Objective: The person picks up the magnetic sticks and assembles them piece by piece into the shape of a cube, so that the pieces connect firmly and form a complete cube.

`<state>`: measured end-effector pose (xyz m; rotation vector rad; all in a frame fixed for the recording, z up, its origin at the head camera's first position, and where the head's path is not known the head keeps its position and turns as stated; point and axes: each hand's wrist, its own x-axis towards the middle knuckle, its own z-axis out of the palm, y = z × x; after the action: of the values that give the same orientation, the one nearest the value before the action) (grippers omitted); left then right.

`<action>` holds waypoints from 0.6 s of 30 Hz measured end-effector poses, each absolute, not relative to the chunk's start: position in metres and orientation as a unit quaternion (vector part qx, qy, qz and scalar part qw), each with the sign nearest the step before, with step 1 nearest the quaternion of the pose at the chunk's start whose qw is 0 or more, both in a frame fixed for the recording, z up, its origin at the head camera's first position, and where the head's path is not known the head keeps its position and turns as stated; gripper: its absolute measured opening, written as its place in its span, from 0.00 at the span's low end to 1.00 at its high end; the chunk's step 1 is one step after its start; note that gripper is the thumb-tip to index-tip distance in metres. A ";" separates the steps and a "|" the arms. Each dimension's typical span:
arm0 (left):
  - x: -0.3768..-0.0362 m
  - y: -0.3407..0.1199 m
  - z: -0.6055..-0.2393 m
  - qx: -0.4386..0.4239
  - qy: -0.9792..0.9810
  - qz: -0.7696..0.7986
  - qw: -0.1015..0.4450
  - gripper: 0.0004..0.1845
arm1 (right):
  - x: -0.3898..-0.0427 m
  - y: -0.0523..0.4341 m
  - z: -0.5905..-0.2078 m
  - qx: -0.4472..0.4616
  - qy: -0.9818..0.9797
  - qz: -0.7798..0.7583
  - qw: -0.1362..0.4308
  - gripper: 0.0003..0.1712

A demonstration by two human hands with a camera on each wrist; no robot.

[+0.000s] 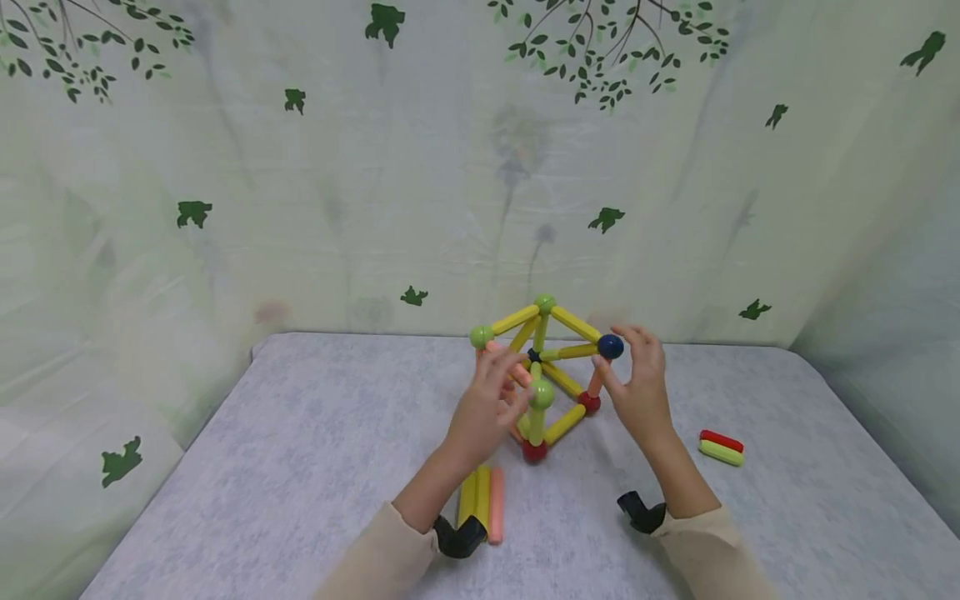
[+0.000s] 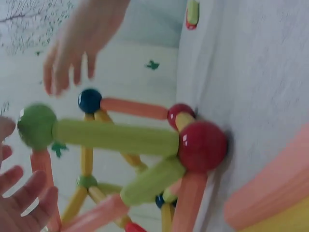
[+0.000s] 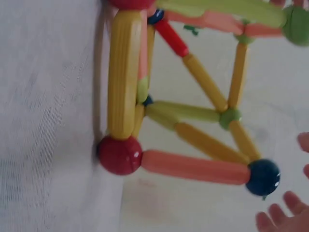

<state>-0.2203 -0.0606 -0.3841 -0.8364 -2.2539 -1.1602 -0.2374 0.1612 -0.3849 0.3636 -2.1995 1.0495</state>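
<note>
A frame of magnetic rods and balls stands on the table, with yellow, pink and light green rods. Beside its near upper green ball (image 2: 37, 126) is my left hand (image 1: 487, 404), fingers loosely bent and holding nothing. My right hand (image 1: 641, 387) has thumb and fingers spread about the dark blue ball (image 1: 611, 347) at the upper right corner; a gap shows between them in the right wrist view. From that ball a pink rod (image 3: 195, 167) runs down to a red ball (image 3: 119, 155). Another red ball (image 1: 534, 452) forms the nearest bottom corner.
Loose yellow rods (image 1: 468, 498) and a pink rod (image 1: 496, 506) lie by my left wrist. A red rod (image 1: 722, 440) and a light green rod (image 1: 722, 453) lie together at the right. Behind the table (image 1: 337, 433) hangs a leaf-patterned curtain (image 1: 337, 250).
</note>
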 end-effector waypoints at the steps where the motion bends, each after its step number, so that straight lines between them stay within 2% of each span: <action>1: -0.217 -0.058 -0.384 -0.317 -0.826 -0.406 0.227 0.21 | -0.241 0.164 -0.386 0.130 -0.851 0.398 0.318 0.28; 6: -0.210 -0.049 -0.384 -0.341 -0.839 -0.358 0.227 0.20 | -0.254 0.170 -0.392 0.126 -0.879 0.389 0.244 0.30; 9: -0.211 -0.050 -0.384 -0.338 -0.838 -0.362 0.230 0.18 | -0.256 0.171 -0.395 0.133 -0.884 0.392 0.218 0.30; 18: -0.220 -0.067 -0.383 -0.320 -0.828 -0.416 0.196 0.18 | -0.245 0.166 -0.397 0.124 -0.887 0.393 0.207 0.29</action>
<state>-0.2203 -0.0667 -0.3831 -0.8977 -2.3197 -1.1657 -0.2455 0.1660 -0.3967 0.3459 -2.4701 1.0951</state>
